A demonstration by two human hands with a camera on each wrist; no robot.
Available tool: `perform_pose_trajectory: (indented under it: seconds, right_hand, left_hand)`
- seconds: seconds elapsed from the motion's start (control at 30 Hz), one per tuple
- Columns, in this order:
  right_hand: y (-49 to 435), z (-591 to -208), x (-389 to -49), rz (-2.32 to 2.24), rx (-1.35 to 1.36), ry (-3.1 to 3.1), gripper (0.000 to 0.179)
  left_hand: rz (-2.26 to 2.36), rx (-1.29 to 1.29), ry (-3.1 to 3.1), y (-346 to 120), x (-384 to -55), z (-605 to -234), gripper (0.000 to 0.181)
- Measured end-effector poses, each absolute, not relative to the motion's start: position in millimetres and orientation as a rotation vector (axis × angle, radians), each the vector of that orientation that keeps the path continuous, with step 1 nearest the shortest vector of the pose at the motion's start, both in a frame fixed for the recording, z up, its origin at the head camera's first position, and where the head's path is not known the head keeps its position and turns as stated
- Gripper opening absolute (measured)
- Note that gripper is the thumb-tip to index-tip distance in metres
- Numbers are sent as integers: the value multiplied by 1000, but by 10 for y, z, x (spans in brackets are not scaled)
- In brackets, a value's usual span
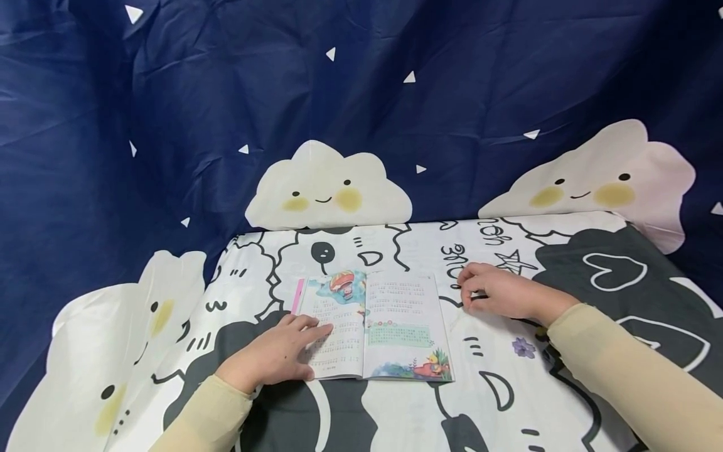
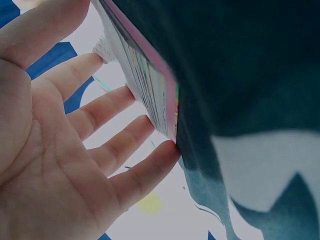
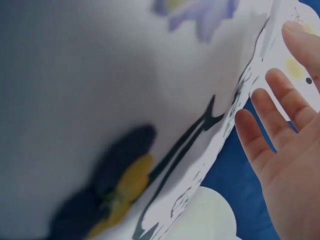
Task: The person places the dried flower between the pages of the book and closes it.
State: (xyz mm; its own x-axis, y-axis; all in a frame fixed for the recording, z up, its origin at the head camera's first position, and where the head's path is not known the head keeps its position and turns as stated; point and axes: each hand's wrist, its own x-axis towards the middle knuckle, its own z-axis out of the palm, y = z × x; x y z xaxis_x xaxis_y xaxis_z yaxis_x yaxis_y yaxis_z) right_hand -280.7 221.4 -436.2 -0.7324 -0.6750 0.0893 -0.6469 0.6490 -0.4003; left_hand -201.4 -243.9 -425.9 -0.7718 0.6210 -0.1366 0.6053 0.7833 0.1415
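An illustrated book lies spread flat on a patterned cloth, with printed text and coloured pictures on both pages. My left hand rests on the lower left page, fingers spread and the thumb by the bottom edge. From the left wrist view, the fingertips of the left hand touch the book's page edges and pink cover border. Just right of the book, my right hand holds nothing, its fingers loosely bent over the cloth. In the right wrist view the right hand shows relaxed, separated fingers.
The black-and-white cloth with doodle prints covers the surface under the book. A purple flower shows on it below the right forearm. Behind hangs a dark blue curtain with white triangles; cloud shapes with faces line the edge.
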Motion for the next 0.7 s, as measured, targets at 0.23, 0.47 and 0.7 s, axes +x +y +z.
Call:
perform_pose_trajectory:
  seconds: [0.23,0.47,0.7]
  right_hand:
    - [2148,-4243,-2780,-661,-1106,2849,20]
    - [2041,-4156,-2783,-673,-1099,2914,13]
    - [1932,-4143,-2834,-731,-1122,2981,9]
  left_hand:
    - [145,972,2802,-2440,-2006,-4253,82]
    - [154,960,2800,-2445,-2005,-4275,83]
    - [147,956,2811,-2449,-2023,-4298,83]
